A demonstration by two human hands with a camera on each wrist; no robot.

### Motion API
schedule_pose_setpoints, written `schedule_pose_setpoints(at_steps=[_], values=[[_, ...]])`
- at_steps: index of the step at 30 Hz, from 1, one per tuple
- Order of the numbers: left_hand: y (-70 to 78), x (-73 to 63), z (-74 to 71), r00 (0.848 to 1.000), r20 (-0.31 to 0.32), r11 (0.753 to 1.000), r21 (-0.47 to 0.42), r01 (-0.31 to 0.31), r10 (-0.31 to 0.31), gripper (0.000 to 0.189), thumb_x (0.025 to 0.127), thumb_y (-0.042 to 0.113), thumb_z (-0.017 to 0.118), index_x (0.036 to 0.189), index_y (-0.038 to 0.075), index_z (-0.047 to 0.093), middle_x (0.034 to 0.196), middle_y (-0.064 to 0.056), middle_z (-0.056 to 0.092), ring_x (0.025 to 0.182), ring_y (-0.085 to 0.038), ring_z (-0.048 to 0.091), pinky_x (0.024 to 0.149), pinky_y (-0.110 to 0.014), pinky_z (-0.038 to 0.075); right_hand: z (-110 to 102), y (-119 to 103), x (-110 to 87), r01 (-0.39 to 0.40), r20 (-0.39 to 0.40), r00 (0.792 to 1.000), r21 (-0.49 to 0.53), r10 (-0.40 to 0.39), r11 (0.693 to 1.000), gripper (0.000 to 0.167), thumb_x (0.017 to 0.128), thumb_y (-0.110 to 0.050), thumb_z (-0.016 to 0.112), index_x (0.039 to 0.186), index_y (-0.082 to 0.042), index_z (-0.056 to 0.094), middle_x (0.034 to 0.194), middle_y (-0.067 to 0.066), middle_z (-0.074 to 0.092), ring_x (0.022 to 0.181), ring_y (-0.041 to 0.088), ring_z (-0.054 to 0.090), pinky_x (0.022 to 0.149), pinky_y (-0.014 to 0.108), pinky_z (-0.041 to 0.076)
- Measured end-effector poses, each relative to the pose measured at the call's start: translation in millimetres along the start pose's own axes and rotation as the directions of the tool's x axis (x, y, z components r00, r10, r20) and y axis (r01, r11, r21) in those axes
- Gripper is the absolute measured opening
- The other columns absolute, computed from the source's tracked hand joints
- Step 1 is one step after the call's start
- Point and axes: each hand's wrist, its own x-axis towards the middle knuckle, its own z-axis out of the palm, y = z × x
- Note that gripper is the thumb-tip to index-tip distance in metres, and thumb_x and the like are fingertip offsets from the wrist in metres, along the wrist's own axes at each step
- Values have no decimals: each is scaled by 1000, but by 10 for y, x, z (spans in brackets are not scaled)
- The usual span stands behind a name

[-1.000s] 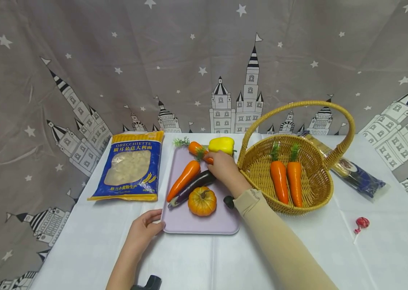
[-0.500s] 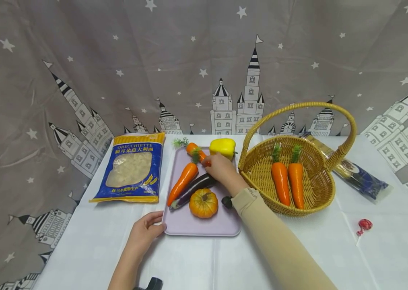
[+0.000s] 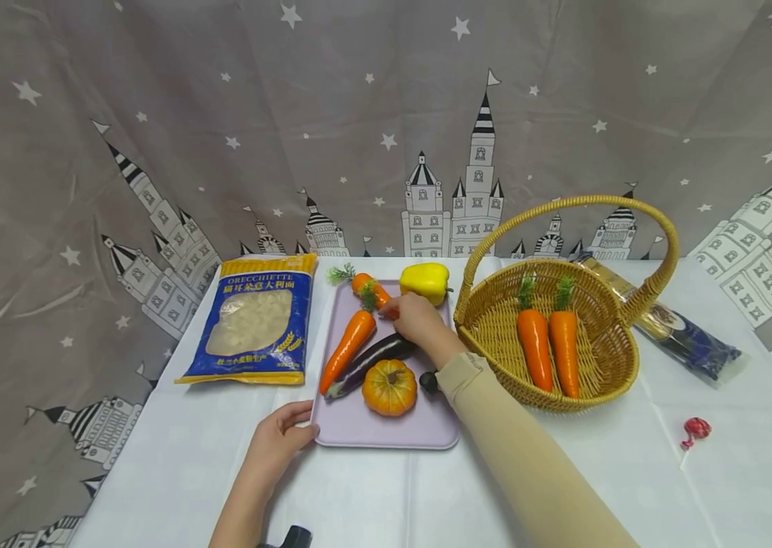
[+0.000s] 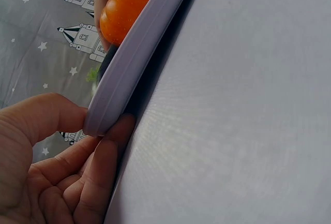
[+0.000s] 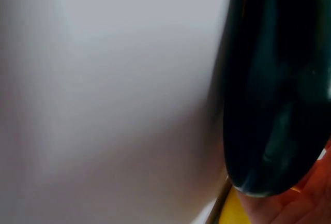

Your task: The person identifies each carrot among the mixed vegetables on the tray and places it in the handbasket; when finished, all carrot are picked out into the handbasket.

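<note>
On the lilac tray (image 3: 386, 435), my right hand (image 3: 420, 320) holds the tip end of an orange carrot (image 3: 364, 286) at the far side. Its leafy top pokes past the tray's far left corner. A second carrot (image 3: 350, 348), an eggplant (image 3: 375, 359) and a small orange pumpkin (image 3: 389, 390) lie nearer. Behind the right hand sits a yellow bell pepper (image 3: 425, 281). My left hand (image 3: 281, 434) pinches the tray's near left corner, thumb above and fingers beneath the rim (image 4: 116, 89). The eggplant's dark rounded end (image 5: 279, 131) fills much of the right wrist view.
A wicker basket (image 3: 615, 380) with a tall handle stands right of the tray, holding two carrots (image 3: 535, 350). Behind it lies a long blue pasta packet (image 3: 687, 342). A red lollipop (image 3: 697, 428) is at right, an orecchiette bag (image 3: 252, 323) at left.
The right hand and its carrot have shifted slightly left over the tray. The left hand keeps its grip on the tray corner. The whole head view has drifted a little.
</note>
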Motion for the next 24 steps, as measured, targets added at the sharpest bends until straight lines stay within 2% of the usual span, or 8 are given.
schedule_pose_setpoints(at_steps=[3,9,12,18,24], values=[[-4,-3,0,1000,2,1000,-6,-5,5,45,81,4,68,124,-6,58,110,-18,66,79,-16,63,67,-24,52,7,9,-2,19,0,1000,-8,-19,1000,44,83,4,58,117,-21,71,120,8,65,99,20,56,89,34,46],[0,-5,2,1000,-5,1000,-6,1,-1,44,81,4,68,123,-5,59,109,-18,67,78,-16,63,67,-24,52,2,37,-31,62,-12,998,36,-61,997,45,81,6,58,118,-18,71,124,8,63,113,22,55,100,37,42],[3,1,10,1000,-5,1000,-6,7,-7,43,81,4,67,122,-5,60,109,-17,67,79,-17,63,67,-23,52,6,69,-47,64,-21,998,73,-62,995,45,81,6,58,118,-17,71,125,8,62,112,22,54,100,37,42],[14,-13,4,1000,-3,1000,-4,3,-3,44,81,4,67,123,-5,59,109,-18,67,81,-17,64,68,-24,52,-3,99,-73,76,-53,996,122,-70,990,44,81,5,61,118,-17,71,120,7,64,101,20,55,89,35,46],[4,-1,2,1000,-3,1000,3,6,-6,44,81,4,67,123,-5,59,110,-18,67,82,-17,64,69,-23,52,-71,66,-112,114,-104,990,164,-98,980,41,85,3,65,120,-17,69,119,8,64,107,21,55,94,37,47]])
